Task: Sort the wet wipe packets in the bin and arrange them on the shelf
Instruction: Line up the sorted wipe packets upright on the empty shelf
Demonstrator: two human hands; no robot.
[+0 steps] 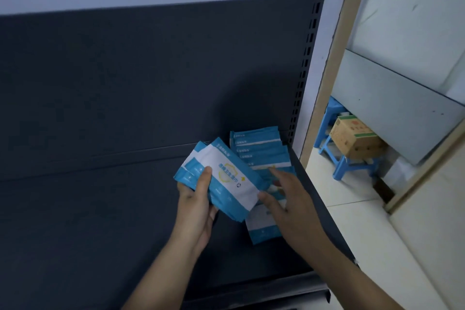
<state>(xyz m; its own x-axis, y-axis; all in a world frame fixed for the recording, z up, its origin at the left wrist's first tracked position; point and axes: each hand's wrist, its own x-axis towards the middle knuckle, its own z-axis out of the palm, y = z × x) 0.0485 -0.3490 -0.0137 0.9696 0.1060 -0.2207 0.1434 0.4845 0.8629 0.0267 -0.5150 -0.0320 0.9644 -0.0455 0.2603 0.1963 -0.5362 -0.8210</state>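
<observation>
Shelving, by the look of it, rather than sorting: holding a fanned stack (226, 181) of packets over the shelf (100, 221), clamped in the left grip (195, 209) with thumb across the top face and fingers curled beneath. Blue and white wrappers, flat and soft-looking, printed with a yellow ring and script too small to read. Splayed a little at the edges, so likely to slide apart if loosened.

Just beyond, an overlapping row (259, 151) already laid at the shelf's right end. Below that, one loose packet (261, 231) lying flat, partly hidden under the right grip (289, 199). Spread apart, that one: fingers straight and reaching onto the row, thumb touching the stack's near corner, clasping nothing.

Next, probably: peel off the top packet, or carry over the whole stack, and set it against the row, squared up and facing the same way. No bin in view.

Farther right, past the slotted post (308, 58), a cardboard box (354, 138) resting on a blue stool (352, 166).
</observation>
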